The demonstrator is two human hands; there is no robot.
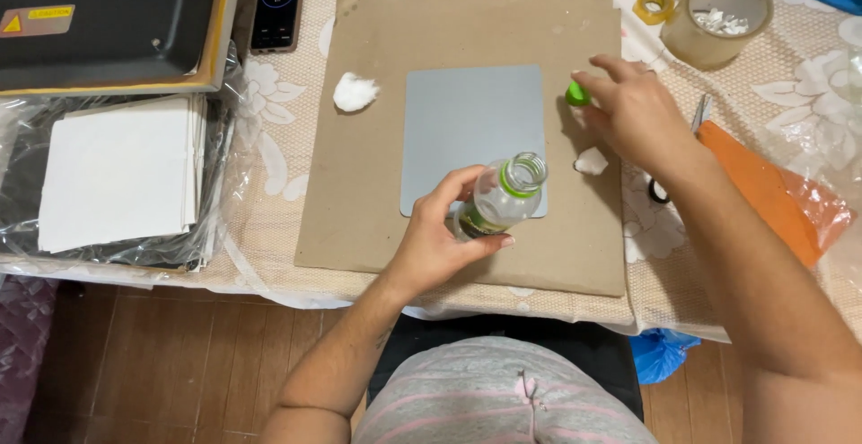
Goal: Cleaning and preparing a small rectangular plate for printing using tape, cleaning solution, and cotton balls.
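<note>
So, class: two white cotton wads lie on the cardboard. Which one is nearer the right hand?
The flatter cotton wad just beneath the right hand, right of the grey sheet. The rounder wad lies left of it.

Both forearms are bare, without sleeves, watch or rings visible. The person wears a grey top with thin pink horizontal stripes and a small pink bow at its front.

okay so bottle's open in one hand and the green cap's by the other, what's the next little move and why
Probably let the right hand leave the green cap on the cardboard and pick up the cotton piece just below it: the left hand holds the bottle uncapped over the grey sheet.
</note>
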